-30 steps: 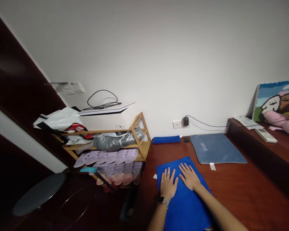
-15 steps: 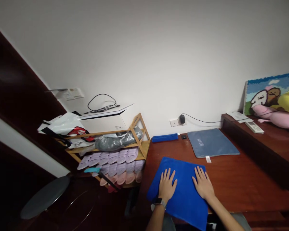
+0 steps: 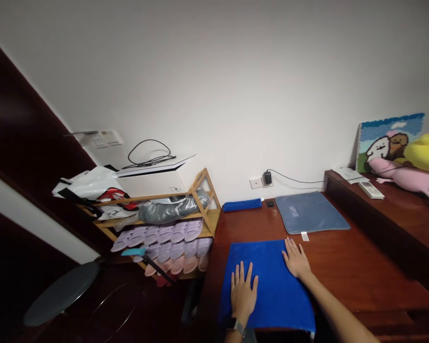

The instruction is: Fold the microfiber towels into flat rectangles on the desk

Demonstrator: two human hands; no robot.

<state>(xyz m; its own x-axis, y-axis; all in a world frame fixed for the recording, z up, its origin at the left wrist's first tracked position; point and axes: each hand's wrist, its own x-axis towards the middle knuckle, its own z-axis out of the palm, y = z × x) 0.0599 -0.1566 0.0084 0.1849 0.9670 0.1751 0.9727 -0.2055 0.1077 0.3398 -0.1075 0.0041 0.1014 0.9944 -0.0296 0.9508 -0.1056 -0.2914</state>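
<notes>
A bright blue cloth point(image 3: 268, 286) lies spread flat on the reddish-brown wooden table point(image 3: 346, 267), its near edge by the table's front. My left hand point(image 3: 243, 293), with a watch on the wrist, rests palm down on the cloth's left part, fingers spread. At the cloth's upper right corner, my right hand point(image 3: 296, 258) lies flat with its fingers stretched out. Beyond it is a grey-blue cloth point(image 3: 311, 212) with lettering and a white tag. A folded blue cloth point(image 3: 242, 205) sits along the wall.
Left of the table stands a wooden rack point(image 3: 214, 224) with rows of slippers point(image 3: 178, 231) and a white box point(image 3: 153, 183) on top. A round grey stool point(image 3: 62, 293) is at lower left. A remote control point(image 3: 371, 189) and a pink plush toy point(image 3: 407, 176) lie on the raised right surface.
The blue cloth has turned and now lies squarer to the table. My left hand has slid nearer to me, and my right hand has moved slightly up toward the cloth's far corner.
</notes>
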